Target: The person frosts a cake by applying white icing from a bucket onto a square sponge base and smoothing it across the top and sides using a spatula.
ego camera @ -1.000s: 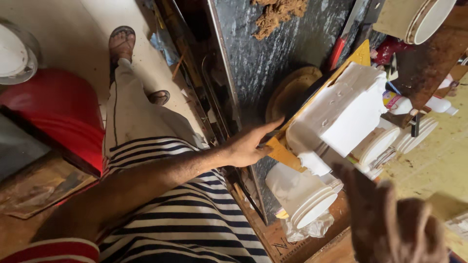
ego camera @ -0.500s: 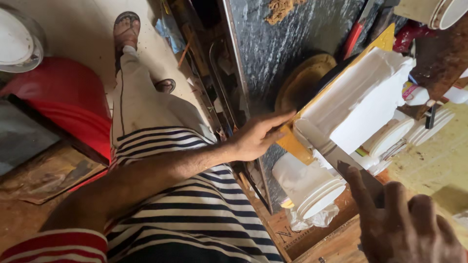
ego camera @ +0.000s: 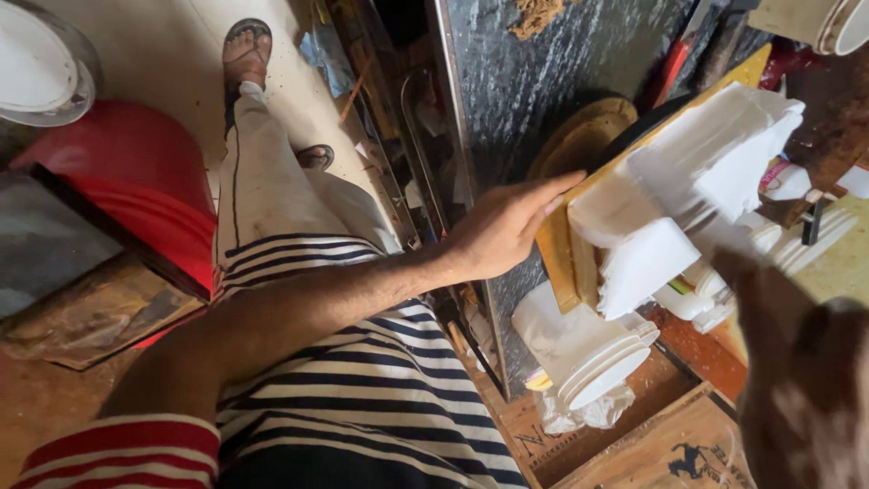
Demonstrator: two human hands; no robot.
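My left hand [ego camera: 502, 231] reaches across to a yellow wooden board [ego camera: 554, 263], its fingers laid flat along the board's near edge and steadying it. A thick stack of white sheets [ego camera: 697, 172] lies on the board, standing out beyond it. Blurred, my right hand [ego camera: 806, 389] is at the lower right, close to the stack's near end. Whether it holds anything cannot be made out. Beneath the board stands a stack of white tubs [ego camera: 579, 349].
A dark stone slab [ego camera: 525, 81] runs up the middle, and a round wooden disc [ego camera: 579, 136] leans on it. At left are a red bin [ego camera: 136, 181] and a white lid [ego camera: 36, 72]. My sandalled foot [ego camera: 246, 45] is on the floor. A wooden crate [ego camera: 652, 448] is below.
My left hand has flattened out along the board's edge. My right hand has shifted and is now blurred; the narrow blade seen beside it earlier is no longer visible.
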